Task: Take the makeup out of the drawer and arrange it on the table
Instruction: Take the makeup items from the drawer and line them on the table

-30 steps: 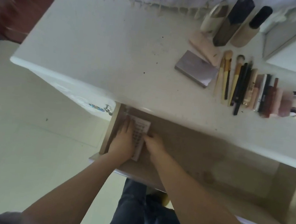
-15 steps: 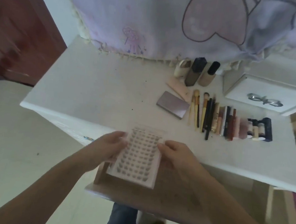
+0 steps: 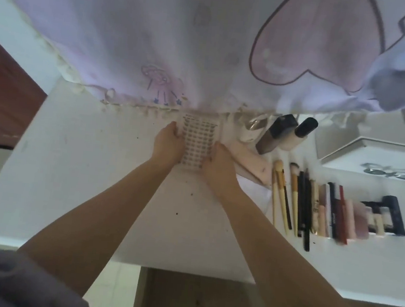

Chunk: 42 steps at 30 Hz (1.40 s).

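Holding its two long edges, the left hand (image 3: 167,142) and right hand (image 3: 216,162) grip the flat clear plastic tray of small false-lash clusters (image 3: 198,140) at the back of the white table (image 3: 90,166), beside the pale pink tube (image 3: 248,160). It looks light, thin, slightly bendable and probably crackable; edges seem safest.

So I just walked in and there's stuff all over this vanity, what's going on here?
A person is setting out makeup on the white table. Both hands, left hand and right hand, hold a clear tray of false lashes by its sides at the back of the table, near the hanging cloth. To the right, bottles, brushes and a row of small cosmetics already lie lined up. The drawer below stands open.
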### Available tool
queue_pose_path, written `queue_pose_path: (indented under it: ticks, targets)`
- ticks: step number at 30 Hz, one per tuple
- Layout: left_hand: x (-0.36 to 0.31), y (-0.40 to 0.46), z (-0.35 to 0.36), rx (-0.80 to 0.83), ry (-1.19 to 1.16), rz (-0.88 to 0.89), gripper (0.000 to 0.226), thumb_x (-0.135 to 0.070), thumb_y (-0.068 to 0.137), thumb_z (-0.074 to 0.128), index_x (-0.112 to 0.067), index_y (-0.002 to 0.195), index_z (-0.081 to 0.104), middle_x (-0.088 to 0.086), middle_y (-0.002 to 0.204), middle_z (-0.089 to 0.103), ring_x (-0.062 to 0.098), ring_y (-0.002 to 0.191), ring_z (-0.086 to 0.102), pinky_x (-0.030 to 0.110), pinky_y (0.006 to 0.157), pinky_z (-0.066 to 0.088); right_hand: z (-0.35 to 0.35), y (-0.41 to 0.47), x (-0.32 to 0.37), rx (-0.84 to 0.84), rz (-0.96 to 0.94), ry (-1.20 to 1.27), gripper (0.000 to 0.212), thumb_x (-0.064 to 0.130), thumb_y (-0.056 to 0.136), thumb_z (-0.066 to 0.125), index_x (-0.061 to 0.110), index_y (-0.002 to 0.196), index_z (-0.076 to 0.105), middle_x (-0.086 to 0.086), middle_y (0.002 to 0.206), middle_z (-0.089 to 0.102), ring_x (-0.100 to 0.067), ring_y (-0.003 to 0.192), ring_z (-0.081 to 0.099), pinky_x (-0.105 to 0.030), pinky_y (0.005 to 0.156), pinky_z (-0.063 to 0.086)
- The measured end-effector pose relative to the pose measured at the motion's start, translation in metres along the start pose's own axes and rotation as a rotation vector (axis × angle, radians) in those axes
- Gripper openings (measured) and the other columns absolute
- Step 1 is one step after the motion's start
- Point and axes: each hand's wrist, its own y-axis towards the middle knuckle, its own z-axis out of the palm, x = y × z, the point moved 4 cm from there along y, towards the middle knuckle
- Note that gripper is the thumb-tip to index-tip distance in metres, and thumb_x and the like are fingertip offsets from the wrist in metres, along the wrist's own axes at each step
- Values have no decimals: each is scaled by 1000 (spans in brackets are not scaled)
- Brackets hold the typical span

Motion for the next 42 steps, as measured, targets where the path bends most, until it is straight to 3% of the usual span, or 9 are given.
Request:
queue_pose_path:
  ticks: [9,15,21,25,27,30,32,38,42]
  targets:
    - [8,-27,13,5,104,157,58,1,92,40,-5,146,21,10,156,17,20,143,16,19,109,11,-12,-25,-7,9,-143,-134,44,5,96,39,7,140,37,-13,154,23,-25,140,25,-15,102,19]
    - [36,-162,-2,-121,94,315,46,-2,92,44,-11,138,42,4,148,37,15,135,32,15,105,18,-72,-133,-79,47,-118,207,23,7,98,41,15,105,62,9,100,65,-10,94,64,-11,82,48]
    - [104,-331,81,480,-303,-481,23,-4,95,44,7,104,62,12,79,66,8,56,65,21,58,54,-88,-283,-249,362,629,448,26,11,98,46,-7,94,63,-19,77,72,-25,69,72,-29,57,57]
    - [144,-401,111,704,-274,-803,28,-23,94,54,1,106,59,17,86,70,22,72,70,27,63,58,-89,-349,-328,355,917,600,28,17,98,47,-9,107,55,-28,97,68,-38,88,69,-43,69,58]
    - [153,-407,115,631,-355,-849,11,-21,93,54,-15,103,54,6,87,62,17,74,63,21,67,52,-88,-353,-345,103,952,869,18,15,96,53,-2,99,50,-27,91,63,-40,84,64,-48,71,53]
    - [144,-402,129,389,-976,-1059,15,-12,87,40,-18,74,43,0,69,39,14,63,41,22,63,35,-89,-335,-338,-86,899,1322,17,16,96,44,2,88,49,-20,79,60,-30,79,54,-42,71,45]
    - [139,-398,133,214,-1266,-1134,15,-9,86,35,-8,82,50,9,82,54,22,87,54,28,85,43,-92,-328,-332,-170,945,1512,19,16,97,41,-1,98,47,-20,96,55,-30,82,51,-41,72,43]
    - [118,-400,115,157,-1349,-1119,42,-9,88,35,8,127,33,26,136,37,40,127,38,47,111,28,-103,-327,-316,-172,911,1546,25,14,98,34,-9,104,42,-24,123,40,-40,104,44,-48,88,37]
    - [99,-384,102,136,-1224,-1020,22,-8,93,39,3,111,33,25,140,26,41,131,31,43,111,27,-117,-320,-292,-157,871,1515,24,11,98,33,-8,111,41,-22,115,45,-37,108,48,-48,89,38]
